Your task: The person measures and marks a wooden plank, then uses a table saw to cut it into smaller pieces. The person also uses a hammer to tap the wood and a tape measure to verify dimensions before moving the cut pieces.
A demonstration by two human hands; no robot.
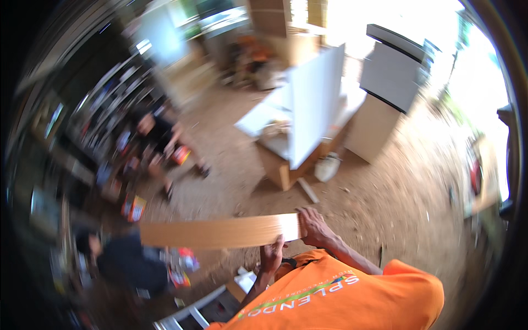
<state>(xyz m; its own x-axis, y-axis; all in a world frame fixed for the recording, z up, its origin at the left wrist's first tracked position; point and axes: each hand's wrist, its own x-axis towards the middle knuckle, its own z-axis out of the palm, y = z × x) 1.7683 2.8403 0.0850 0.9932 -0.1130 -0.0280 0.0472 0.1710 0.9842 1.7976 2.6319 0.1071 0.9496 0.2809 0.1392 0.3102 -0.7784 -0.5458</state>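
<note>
Left fingers [279, 242]: we have them holding the board [220, 232] at its near edge, thumb laid over the face.
Right fingers [306, 215]: holding the board's right end; we cannot see their underside.
Grip: we would do well to pinch firmly and steady the board with both wrists, since its long stretch left of the fingers shows no hand beneath and could dip.
Board surface: flat, smooth-looking, wood-toned, faintly grained, shiny beside the fingers.
Floor [220, 190]: beyond the fingers, brown, gritty, earthen-looking.
Panel [313, 104]: farther ahead, white, thin, upright.
Cabinet [379, 88]: ahead-right, boxy, pale, dark-banded.
</note>
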